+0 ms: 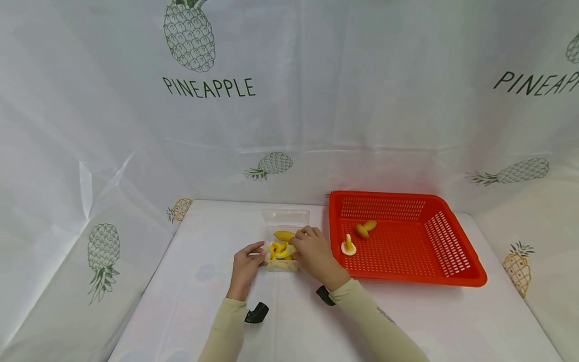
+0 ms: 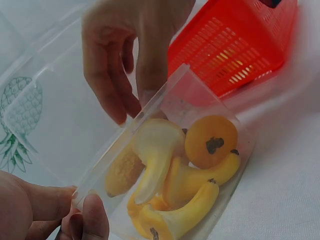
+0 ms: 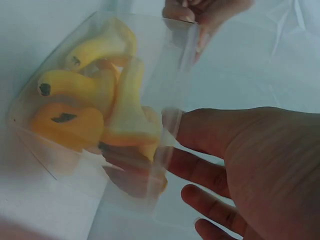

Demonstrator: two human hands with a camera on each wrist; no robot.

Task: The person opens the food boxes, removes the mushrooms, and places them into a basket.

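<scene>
A clear plastic box (image 1: 282,265) stands with its lid (image 1: 286,217) folded back. Inside lie several yellow and cream toy mushrooms (image 2: 160,150), some with dark patches. My left hand (image 1: 246,264) pinches the box's left edge between thumb and fingers, as the left wrist view shows. Over the opposite end is my right hand (image 1: 316,254), its thumb and index finger right at the rim and its other fingers loosely bent. A darker yellow mushroom (image 1: 284,236) lies along the back of the box, beneath the right fingertips. The box wall partly blurs the contents.
A red perforated basket (image 1: 407,246) sits to the right of the box. It holds a brownish-yellow mushroom (image 1: 363,230) and an upturned cream-capped one (image 1: 348,246). Pineapple-printed white sheeting (image 1: 280,115) rises behind the white table (image 1: 203,236).
</scene>
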